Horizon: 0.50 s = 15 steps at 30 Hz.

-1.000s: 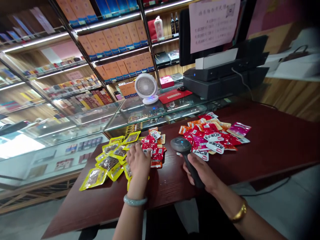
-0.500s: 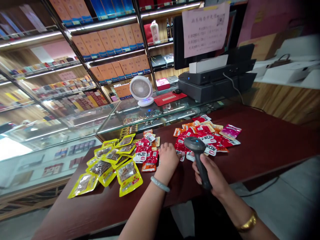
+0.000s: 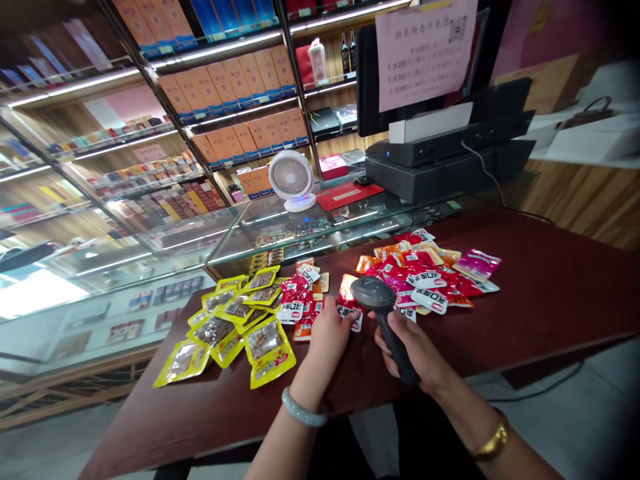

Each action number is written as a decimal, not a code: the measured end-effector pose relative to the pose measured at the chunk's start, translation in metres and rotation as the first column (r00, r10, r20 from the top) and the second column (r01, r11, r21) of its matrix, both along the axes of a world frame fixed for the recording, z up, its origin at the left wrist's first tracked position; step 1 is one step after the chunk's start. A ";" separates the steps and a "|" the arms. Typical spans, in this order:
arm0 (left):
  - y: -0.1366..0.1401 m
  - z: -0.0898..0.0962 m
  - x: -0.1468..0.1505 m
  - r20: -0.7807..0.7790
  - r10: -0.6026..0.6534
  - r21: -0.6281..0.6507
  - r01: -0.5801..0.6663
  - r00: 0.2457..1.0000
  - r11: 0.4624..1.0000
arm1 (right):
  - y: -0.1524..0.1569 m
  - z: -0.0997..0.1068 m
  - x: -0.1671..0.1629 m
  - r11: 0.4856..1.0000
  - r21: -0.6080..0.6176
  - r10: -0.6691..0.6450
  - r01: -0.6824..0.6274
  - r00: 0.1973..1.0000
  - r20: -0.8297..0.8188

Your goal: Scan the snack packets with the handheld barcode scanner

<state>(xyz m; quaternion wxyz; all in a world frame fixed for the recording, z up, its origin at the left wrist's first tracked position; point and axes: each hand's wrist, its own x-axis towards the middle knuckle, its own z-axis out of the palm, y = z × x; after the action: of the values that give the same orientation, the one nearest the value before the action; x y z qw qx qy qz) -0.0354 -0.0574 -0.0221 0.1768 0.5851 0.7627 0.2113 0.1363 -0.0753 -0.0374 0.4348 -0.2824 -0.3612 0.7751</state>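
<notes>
My right hand (image 3: 407,347) is wrapped round the handle of a dark grey barcode scanner (image 3: 374,293), its head pointing left and away from me. Light falls on a small red snack packet (image 3: 349,309) just left of the scanner head. My left hand (image 3: 331,330) pinches that packet's near edge, with the thumb showing on it. To the right lies a heap of red, orange and purple snack packets (image 3: 425,277). Beyond my left hand is a smaller pile of red packets (image 3: 296,297), touching a spread of yellow snack bags (image 3: 270,350) with clear windows.
The dark red tabletop (image 3: 565,287) meets a glass display counter (image 3: 240,237). On the glass stand a white fan (image 3: 291,177), a red mat (image 3: 347,195) and a black till (image 3: 435,170) under a monitor with a pink notice (image 3: 425,53). Boxed goods fill the shelves behind.
My left hand has drawn a red packet away from the right heap, to the left. The scanner has shifted left to it, and a bright patch now shows on the packet.
</notes>
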 end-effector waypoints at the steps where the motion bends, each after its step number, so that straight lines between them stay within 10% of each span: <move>1: -0.003 0.001 -0.002 0.014 0.009 0.010 -0.010 1.000 1.000 | 0.000 0.000 -0.003 1.000 0.003 0.006 -0.006 1.000 0.002; 9: -0.026 0.004 -0.054 -0.082 0.210 0.126 -0.198 0.974 0.972 | -0.004 -0.001 -0.028 0.993 0.012 0.116 -0.117 0.992 0.039; 15: -0.040 0.008 -0.084 -0.362 0.223 -0.047 -0.256 0.905 0.965 | -0.006 -0.003 -0.040 0.985 -0.003 0.175 -0.175 0.983 0.049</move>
<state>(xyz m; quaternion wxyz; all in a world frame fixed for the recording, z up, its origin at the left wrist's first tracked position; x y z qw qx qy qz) -0.1190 -0.0974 -0.0145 0.0367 0.5064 0.8571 0.0871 0.0964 -0.0810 -0.0407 0.3561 -0.2683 -0.3957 0.8028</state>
